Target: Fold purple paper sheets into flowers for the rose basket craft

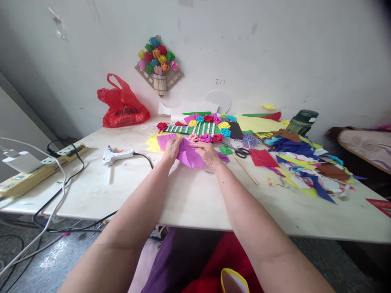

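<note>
A creased sheet of purple paper (pixel 192 158) is stretched between my two hands above the table. My left hand (pixel 172 149) is closed on its left part, and my right hand (pixel 207 154) pinches its upper right edge. Just behind the sheet lies a green guitar-shaped craft piece (pixel 195 128) with white strips and several colourful paper roses along its rim. Yellow paper (pixel 153 143) lies beside my left hand. To the right of my right hand are black scissors (pixel 242 153), a thin wooden stick (pixel 247 170) and a scrap of green paper (pixel 226 150).
A white glue gun (pixel 117 155) lies at left, its black cord running toward my left forearm. Further left is a power strip (pixel 45 167) with cables. A red plastic bag (pixel 123 103) stands behind. Paper scraps (pixel 305 156) and a dark green bottle (pixel 302 122) occupy the right.
</note>
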`<state>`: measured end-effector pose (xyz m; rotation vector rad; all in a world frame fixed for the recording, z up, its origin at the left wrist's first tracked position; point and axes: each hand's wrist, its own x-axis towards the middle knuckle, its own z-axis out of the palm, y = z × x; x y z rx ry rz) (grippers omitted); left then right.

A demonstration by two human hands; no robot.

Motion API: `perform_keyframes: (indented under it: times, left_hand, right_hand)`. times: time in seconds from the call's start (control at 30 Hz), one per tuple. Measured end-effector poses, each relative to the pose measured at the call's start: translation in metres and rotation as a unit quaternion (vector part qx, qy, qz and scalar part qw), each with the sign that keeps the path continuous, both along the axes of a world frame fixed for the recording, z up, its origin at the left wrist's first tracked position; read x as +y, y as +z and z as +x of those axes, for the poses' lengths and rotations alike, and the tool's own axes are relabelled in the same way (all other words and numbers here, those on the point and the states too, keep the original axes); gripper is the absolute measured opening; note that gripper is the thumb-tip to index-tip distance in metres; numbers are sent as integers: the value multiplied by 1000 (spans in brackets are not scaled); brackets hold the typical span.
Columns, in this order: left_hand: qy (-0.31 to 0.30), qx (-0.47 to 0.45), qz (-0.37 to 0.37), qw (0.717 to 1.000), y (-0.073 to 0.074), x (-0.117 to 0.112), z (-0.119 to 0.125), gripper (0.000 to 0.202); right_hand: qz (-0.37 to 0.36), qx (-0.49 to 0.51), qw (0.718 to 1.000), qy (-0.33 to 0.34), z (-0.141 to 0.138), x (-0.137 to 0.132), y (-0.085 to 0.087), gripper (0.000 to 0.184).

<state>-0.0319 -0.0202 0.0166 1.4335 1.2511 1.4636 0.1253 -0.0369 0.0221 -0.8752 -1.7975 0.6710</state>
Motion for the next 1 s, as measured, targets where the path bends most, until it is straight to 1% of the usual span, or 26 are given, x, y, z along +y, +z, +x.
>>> perform_keyframes:
  times: [0.1,0.23,0.33,0.4,0.47,0.57,0.63,0.8,0.9,1.0]
  left_hand:
    - [-18,7,-4,1000,1,-2,1,43]
    - [-38,0,-17,999,1,-3,3,39]
    - [-47,-16,-23,999,1,-4,4,38]
    - [-56,-20,-19,998,2,-5,4,37]
    - [-74,-15,-16,997,2,-7,5,36]
    - [-97,4,-20,995,4,-10,5,35]
    - [-98,15,-18,995,5,-12,6,34]
    - [-100,26,-12,995,5,-13,6,34]
    - [-102,25,-9,994,4,-12,6,34]
    - [-108,27,-11,994,3,-11,5,34]
  right_hand:
    - [-6,4,1000,6,1,-2,3,33]
    - [-13,18,1000,17,0,-3,4,27]
    - [-57,63,996,8,-1,-3,3,23]
    - [-95,110,989,-7,-1,-2,2,24]
    - [-118,129,984,-12,-1,0,1,27]
    - [-128,100,987,3,-1,2,-2,28]
    - [-137,86,987,8,-1,2,-4,26]
    - [-163,111,980,-9,-4,2,-6,22]
    - [-168,114,979,-11,-3,2,-5,23]
    - [-162,127,979,1,-1,2,-4,26]
